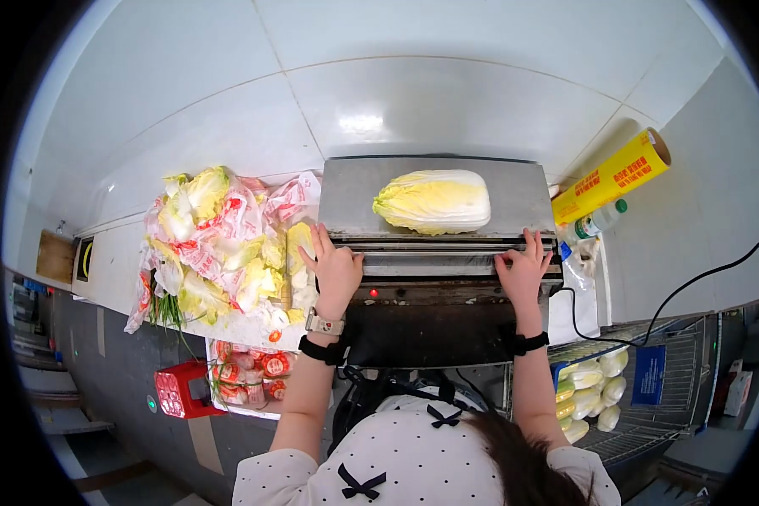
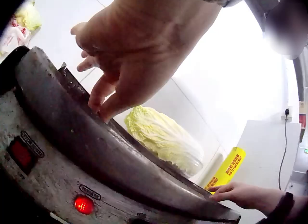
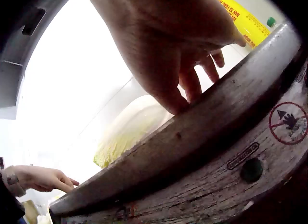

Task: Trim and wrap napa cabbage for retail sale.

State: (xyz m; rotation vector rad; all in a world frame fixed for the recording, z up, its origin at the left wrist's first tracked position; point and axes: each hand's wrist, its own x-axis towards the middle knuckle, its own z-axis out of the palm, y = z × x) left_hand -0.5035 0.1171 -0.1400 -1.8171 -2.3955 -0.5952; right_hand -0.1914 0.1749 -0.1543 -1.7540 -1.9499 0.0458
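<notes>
A hand wrapper (image 1: 346, 190) with a grey top plate stands in front of the person. On the plate lies a napa cabbage (image 1: 437, 202), its leafy yellow end to the left. A shiny strip of cling film (image 1: 430, 265) runs across the slot before the plate. Thumb and index finger of the left hand (image 1: 337, 274) pinch the film at its left end, the other fingers spread. At the right end the right hand (image 1: 524, 274) pinches it the same way. Both wrist views show the fingertips down behind the wrapper's metal front bar (image 2: 120, 149), which partly hides them.
Cabbage leaves (image 1: 202, 295) and printed bags lie heaped on the left counter. A yellow roll (image 1: 611, 177) and a green-capped bottle (image 1: 599, 221) are at the right. A cart (image 1: 679, 388) holds more cabbages, and a red stool (image 1: 175, 392) stands low left. The wrapper's red lamp (image 2: 84, 204) glows.
</notes>
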